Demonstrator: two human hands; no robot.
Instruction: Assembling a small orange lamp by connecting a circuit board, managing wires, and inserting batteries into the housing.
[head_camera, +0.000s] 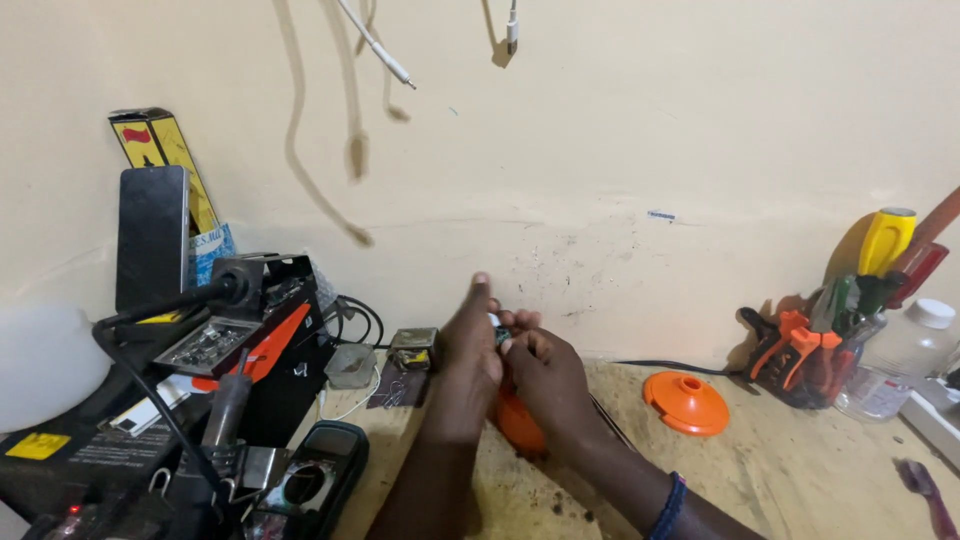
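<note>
My left hand (465, 355) and my right hand (545, 375) meet above the wooden bench near the wall. Together they pinch a small dark part (500, 333) with a light tip between the fingertips. An orange rounded object (520, 420) lies on the bench just below my hands, mostly hidden by them. A beaded band sits on my right wrist.
A black and orange soldering station (250, 320) with a hose and iron stands at left, a dark meter (315, 470) before it. An orange funnel-like lid (686, 402) lies right of my hands. A tool holder with pliers and screwdrivers (830, 340) and a clear bottle (900, 360) stand at far right.
</note>
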